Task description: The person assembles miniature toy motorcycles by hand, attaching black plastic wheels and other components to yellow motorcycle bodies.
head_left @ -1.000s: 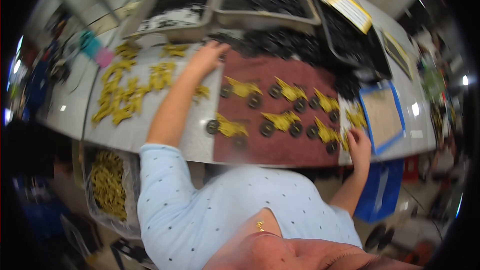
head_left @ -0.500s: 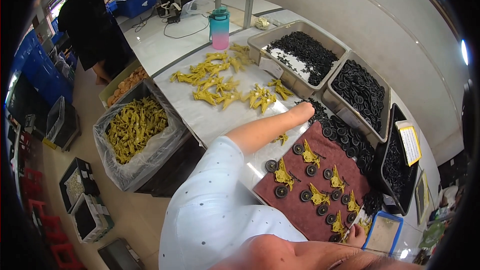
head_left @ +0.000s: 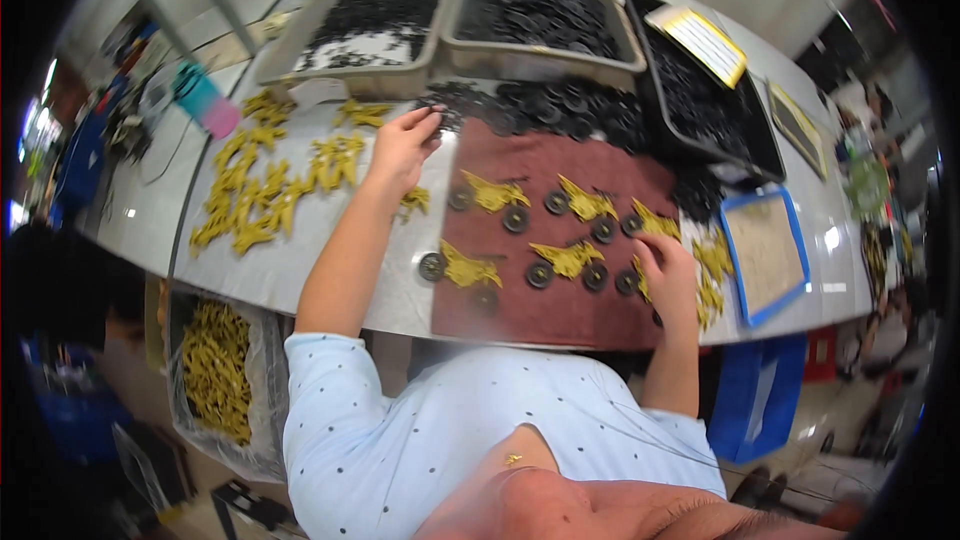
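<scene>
My left hand [head_left: 403,147] is at the far left corner of a maroon cloth [head_left: 560,310]. Its fingertips are pinched beside a heap of small black parts [head_left: 457,100]; what they hold is too small to make out. My right hand [head_left: 668,275] is closed at the cloth's right side, its fingers on a yellow toy motorcycle [head_left: 640,286] that they partly hide. More yellow toy motorcycles with black wheels, such as a toy motorcycle [head_left: 568,258] in the middle, lie in two rows. Black wheels [head_left: 575,108] are heaped along the cloth's far edge.
Loose yellow bodies [head_left: 262,202] cover the table's left part, near a bottle [head_left: 205,100]. Behind stand a grey bin [head_left: 290,75], a second grey bin [head_left: 540,62] and a black bin [head_left: 765,165]. A blue-rimmed tray [head_left: 725,230] is at right, a bagged crate [head_left: 265,360] below left.
The view has swung round to the right and now faces the table squarely. My left hand remains by the small black parts, now with pinched fingertips showing. My right hand shows more fully, over a toy motorcycle.
</scene>
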Demonstrator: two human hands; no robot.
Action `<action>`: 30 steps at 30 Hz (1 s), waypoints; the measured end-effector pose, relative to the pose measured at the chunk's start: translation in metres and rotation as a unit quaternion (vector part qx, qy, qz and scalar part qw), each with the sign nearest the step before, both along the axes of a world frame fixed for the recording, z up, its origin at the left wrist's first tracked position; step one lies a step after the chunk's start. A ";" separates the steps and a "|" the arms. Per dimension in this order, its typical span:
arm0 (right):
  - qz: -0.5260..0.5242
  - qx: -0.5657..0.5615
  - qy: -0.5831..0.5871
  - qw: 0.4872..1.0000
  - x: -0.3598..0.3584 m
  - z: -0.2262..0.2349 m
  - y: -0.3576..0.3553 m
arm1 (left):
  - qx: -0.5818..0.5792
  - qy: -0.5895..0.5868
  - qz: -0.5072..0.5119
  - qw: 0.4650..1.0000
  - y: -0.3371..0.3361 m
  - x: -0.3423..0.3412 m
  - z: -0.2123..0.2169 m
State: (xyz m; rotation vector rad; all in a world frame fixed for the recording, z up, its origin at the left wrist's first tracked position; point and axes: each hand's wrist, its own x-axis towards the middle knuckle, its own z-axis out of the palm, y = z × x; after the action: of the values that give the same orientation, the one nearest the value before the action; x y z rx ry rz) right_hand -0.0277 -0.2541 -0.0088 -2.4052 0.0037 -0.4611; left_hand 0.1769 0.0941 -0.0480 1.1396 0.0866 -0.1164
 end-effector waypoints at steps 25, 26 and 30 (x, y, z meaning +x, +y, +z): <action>0.081 0.085 -0.197 0.973 0.000 -0.030 0.065 | -0.210 0.202 -0.201 0.935 -0.151 -0.153 0.022; 0.092 0.049 -0.216 0.971 -0.002 -0.030 0.064 | -0.228 0.210 -0.179 0.934 -0.152 -0.155 0.022; 0.127 0.014 -0.253 0.959 -0.004 -0.032 0.059 | -0.224 0.246 -0.199 0.922 -0.156 -0.155 0.007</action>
State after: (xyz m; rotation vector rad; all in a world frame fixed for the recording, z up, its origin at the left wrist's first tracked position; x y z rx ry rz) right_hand -0.0316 -0.1948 -0.0410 -2.1541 -0.5135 -0.9291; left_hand 0.0218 -0.0618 -0.0413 0.6346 0.2601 -0.7505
